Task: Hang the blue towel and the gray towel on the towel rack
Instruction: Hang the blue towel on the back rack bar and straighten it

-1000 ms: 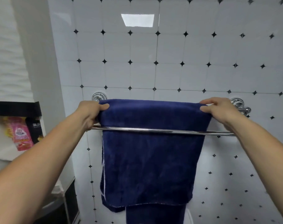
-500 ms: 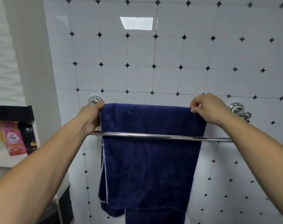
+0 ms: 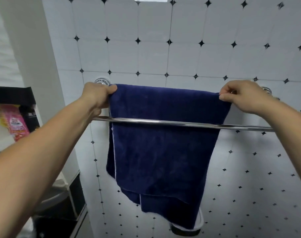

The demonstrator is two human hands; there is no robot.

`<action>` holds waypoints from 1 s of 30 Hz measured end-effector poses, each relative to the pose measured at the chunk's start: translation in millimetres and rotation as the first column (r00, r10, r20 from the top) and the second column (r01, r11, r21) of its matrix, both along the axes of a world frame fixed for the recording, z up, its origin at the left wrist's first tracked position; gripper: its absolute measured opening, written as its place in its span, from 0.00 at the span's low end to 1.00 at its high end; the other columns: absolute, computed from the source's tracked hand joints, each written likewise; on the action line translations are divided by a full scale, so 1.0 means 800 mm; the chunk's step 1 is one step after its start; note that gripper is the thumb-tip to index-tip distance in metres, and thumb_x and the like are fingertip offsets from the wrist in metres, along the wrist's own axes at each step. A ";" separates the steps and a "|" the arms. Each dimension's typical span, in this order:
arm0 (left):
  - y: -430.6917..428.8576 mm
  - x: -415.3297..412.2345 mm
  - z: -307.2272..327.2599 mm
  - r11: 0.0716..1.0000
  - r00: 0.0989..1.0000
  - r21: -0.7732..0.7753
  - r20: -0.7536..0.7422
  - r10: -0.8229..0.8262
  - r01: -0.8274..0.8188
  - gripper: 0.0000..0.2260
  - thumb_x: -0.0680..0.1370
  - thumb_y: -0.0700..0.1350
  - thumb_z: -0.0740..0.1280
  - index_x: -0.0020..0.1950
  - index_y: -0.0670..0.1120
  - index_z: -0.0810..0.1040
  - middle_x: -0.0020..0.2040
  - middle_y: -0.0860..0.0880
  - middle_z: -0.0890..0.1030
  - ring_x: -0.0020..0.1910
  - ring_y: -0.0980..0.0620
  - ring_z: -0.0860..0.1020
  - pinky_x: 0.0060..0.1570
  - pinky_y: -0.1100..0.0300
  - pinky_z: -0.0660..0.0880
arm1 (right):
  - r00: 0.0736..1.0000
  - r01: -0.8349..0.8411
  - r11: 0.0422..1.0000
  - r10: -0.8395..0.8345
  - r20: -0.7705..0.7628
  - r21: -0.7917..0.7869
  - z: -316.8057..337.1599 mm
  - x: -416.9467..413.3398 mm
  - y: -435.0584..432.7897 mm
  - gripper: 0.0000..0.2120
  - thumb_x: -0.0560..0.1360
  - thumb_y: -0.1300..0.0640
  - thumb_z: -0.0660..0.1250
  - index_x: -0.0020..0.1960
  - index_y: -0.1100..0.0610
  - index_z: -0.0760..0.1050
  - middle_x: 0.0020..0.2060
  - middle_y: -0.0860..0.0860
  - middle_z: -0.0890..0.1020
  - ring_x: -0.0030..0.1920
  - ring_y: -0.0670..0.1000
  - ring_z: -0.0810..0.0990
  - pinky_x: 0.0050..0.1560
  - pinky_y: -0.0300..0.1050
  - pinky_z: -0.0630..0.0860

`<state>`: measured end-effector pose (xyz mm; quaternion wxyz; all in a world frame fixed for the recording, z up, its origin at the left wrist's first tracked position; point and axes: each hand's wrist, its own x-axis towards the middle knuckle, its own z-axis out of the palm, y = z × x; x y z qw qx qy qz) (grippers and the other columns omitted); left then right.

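Observation:
The blue towel hangs folded over the back bar of the chrome towel rack on the tiled wall. Its front layer drops behind the rack's front bar, and a longer layer hangs lower at the back. My left hand pinches the towel's top left corner at the rack's left wall mount. At the top right corner my right hand pinches the folded edge, just left of the right mount. No gray towel is in view.
A shelf unit with a pink packet and a dark box stands at the left. Below it is a grey rounded surface. A white holder on the wall sits under the towel's lower end.
Both hands kept their hold on the towel's top corners. The right hand shifted slightly along the top edge. The towel hangs a little straighter, and the view tilted.

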<state>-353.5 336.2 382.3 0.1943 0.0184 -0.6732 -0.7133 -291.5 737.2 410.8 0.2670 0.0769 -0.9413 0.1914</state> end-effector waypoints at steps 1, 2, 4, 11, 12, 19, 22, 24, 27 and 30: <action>0.001 -0.001 0.002 0.999 0.999 0.008 -0.016 0.032 -0.032 0.06 0.73 0.40 0.73 0.40 0.41 0.78 0.35 0.46 0.79 0.31 0.50 0.78 0.32 0.57 0.77 | 1.000 -0.007 1.000 0.007 -0.007 -0.031 0.002 0.002 -0.003 0.06 0.75 0.56 0.70 0.39 0.50 0.78 0.40 0.44 0.81 0.44 0.47 0.79 0.45 0.41 0.70; 0.003 -0.002 0.003 0.998 0.998 0.013 -0.024 0.059 -0.059 0.07 0.74 0.42 0.73 0.40 0.42 0.78 0.35 0.47 0.79 0.31 0.51 0.78 0.31 0.59 0.76 | 1.000 -0.014 0.998 0.014 -0.001 -0.063 0.001 0.003 -0.007 0.06 0.75 0.55 0.69 0.39 0.51 0.78 0.40 0.42 0.81 0.42 0.42 0.79 0.45 0.36 0.70; 0.007 -0.004 0.001 0.996 0.996 0.029 -0.029 0.082 -0.081 0.09 0.76 0.44 0.71 0.38 0.43 0.76 0.31 0.50 0.78 0.27 0.55 0.75 0.25 0.65 0.72 | 0.997 -0.031 0.998 0.036 0.074 -0.063 -0.007 0.003 -0.016 0.07 0.76 0.54 0.68 0.40 0.53 0.79 0.40 0.44 0.82 0.45 0.43 0.80 0.46 0.37 0.70; -0.017 0.007 -0.022 0.962 0.996 -0.259 0.000 -0.095 0.091 0.13 0.70 0.46 0.77 0.47 0.41 0.78 0.43 0.46 0.82 0.39 0.47 0.83 0.44 0.53 0.81 | 0.957 0.285 0.944 -0.290 -0.009 -0.170 -0.015 0.009 -0.014 0.18 0.72 0.43 0.65 0.38 0.58 0.81 0.37 0.51 0.84 0.36 0.52 0.76 0.35 0.49 0.69; -0.022 0.007 -0.024 0.953 0.996 -0.290 0.006 -0.085 0.083 0.11 0.69 0.42 0.77 0.45 0.39 0.79 0.43 0.46 0.83 0.41 0.46 0.85 0.43 0.52 0.82 | 0.944 0.329 0.926 -0.323 0.062 -0.186 -0.016 0.010 -0.010 0.18 0.70 0.43 0.67 0.38 0.58 0.82 0.38 0.53 0.84 0.36 0.53 0.76 0.35 0.48 0.70; -0.019 0.006 -0.018 0.967 0.998 -0.255 -0.052 -0.033 0.018 0.15 0.73 0.42 0.75 0.32 0.43 0.71 0.34 0.44 0.79 0.31 0.47 0.80 0.34 0.57 0.81 | 0.964 0.177 0.763 -0.008 0.266 -0.622 -0.034 0.000 -0.017 0.06 0.70 0.54 0.75 0.42 0.54 0.79 0.38 0.49 0.84 0.37 0.49 0.80 0.44 0.48 0.68; -0.024 0.003 -0.011 0.976 0.996 -0.218 -0.094 0.005 -0.025 0.14 0.74 0.44 0.73 0.33 0.43 0.72 0.28 0.47 0.74 0.24 0.52 0.72 0.30 0.59 0.75 | 0.959 0.188 0.750 -0.001 0.283 -0.634 -0.034 0.002 -0.004 0.06 0.70 0.55 0.75 0.40 0.54 0.78 0.35 0.49 0.82 0.31 0.48 0.74 0.35 0.45 0.62; -0.025 -0.001 -0.009 0.972 0.992 -0.223 -0.110 0.055 -0.079 0.12 0.75 0.46 0.72 0.37 0.42 0.74 0.32 0.46 0.73 0.27 0.50 0.68 0.30 0.60 0.69 | 0.947 0.171 0.781 0.037 0.319 -0.601 -0.035 0.005 0.004 0.07 0.70 0.55 0.75 0.42 0.56 0.80 0.30 0.47 0.80 0.28 0.47 0.70 0.30 0.41 0.59; -0.018 -0.005 -0.011 0.951 0.987 -0.280 -0.121 0.103 -0.134 0.15 0.77 0.52 0.68 0.36 0.46 0.70 0.33 0.47 0.67 0.33 0.49 0.63 0.30 0.60 0.62 | 0.933 0.173 0.854 0.017 0.359 -0.491 -0.036 0.008 -0.001 0.08 0.69 0.53 0.77 0.39 0.56 0.81 0.30 0.46 0.81 0.31 0.48 0.72 0.30 0.42 0.63; -0.018 0.002 -0.016 0.963 0.997 -0.270 -0.072 -0.020 0.000 0.14 0.77 0.55 0.67 0.39 0.47 0.71 0.37 0.47 0.73 0.34 0.49 0.71 0.32 0.62 0.72 | 0.930 0.185 0.853 0.008 0.367 -0.488 -0.036 0.007 -0.007 0.07 0.69 0.52 0.77 0.40 0.54 0.81 0.40 0.47 0.84 0.42 0.50 0.79 0.39 0.47 0.69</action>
